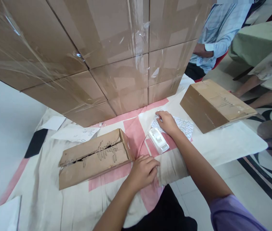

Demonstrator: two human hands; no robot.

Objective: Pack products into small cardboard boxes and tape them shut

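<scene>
My left hand (143, 170) rests on the cloth (41, 199) with its fingers curled, just right of a small brown carton (93, 158) whose top flaps are split. A thin wire runs from under this hand toward a white device (158, 140). My right hand (166, 123) lies on a sheet of white stickers (182, 125), its fingertips pressed down on the sheet's left edge, right behind the white device.
A tall stack of taped brown cartons (97, 54) fills the back. Another brown carton (214, 104) lies to the right on the cloth. Loose white papers (76, 133) lie at the left. Other people sit at the far right (216, 35).
</scene>
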